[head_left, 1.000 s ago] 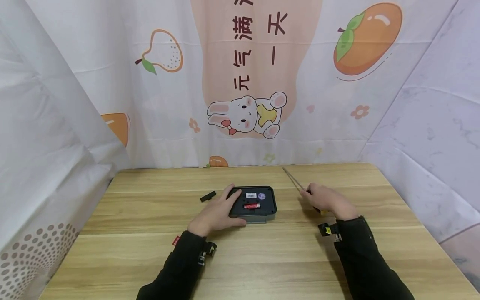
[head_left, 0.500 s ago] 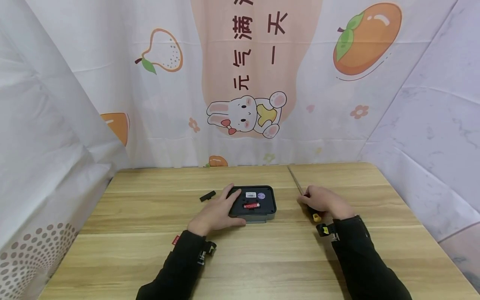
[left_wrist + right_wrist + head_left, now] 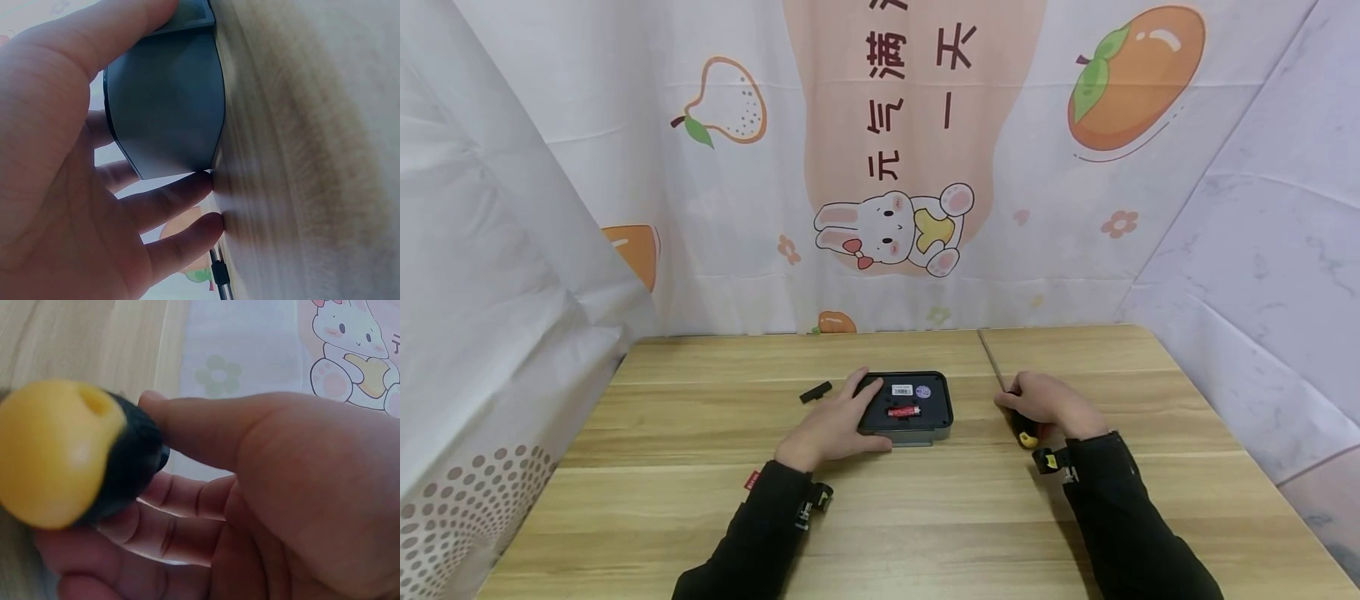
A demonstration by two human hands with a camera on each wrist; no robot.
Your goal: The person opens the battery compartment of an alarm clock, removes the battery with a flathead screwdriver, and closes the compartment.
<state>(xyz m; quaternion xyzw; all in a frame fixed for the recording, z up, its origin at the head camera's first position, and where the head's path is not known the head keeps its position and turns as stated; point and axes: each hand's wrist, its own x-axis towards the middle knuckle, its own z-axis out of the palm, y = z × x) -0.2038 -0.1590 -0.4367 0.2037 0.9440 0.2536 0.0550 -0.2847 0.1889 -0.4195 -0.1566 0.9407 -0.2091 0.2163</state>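
My left hand [image 3: 837,423] holds the left end of a dark grey box-shaped device [image 3: 934,412], thumb along its near side and fingers over its top and far edge. A red battery [image 3: 903,412] sits in the open compartment in the device's upper face, near a white label and a round purple sticker. In the left wrist view, the smooth end of the device [image 3: 169,106] shows between thumb and fingers. To the right, my right hand [image 3: 1051,400] grips a screwdriver by its black and yellow handle [image 3: 56,450]. Its long thin shaft [image 3: 992,360] points toward the table's back edge.
A small black battery cover [image 3: 816,392] lies on the wooden table [image 3: 685,467], left of the device. Printed white curtain [image 3: 737,208] hangs behind the table, with pale cloth at both sides.
The right hand has shifted slightly, and the screwdriver's tip has swung right while its yellow end came into view nearer the person. The left hand and the device stay put.
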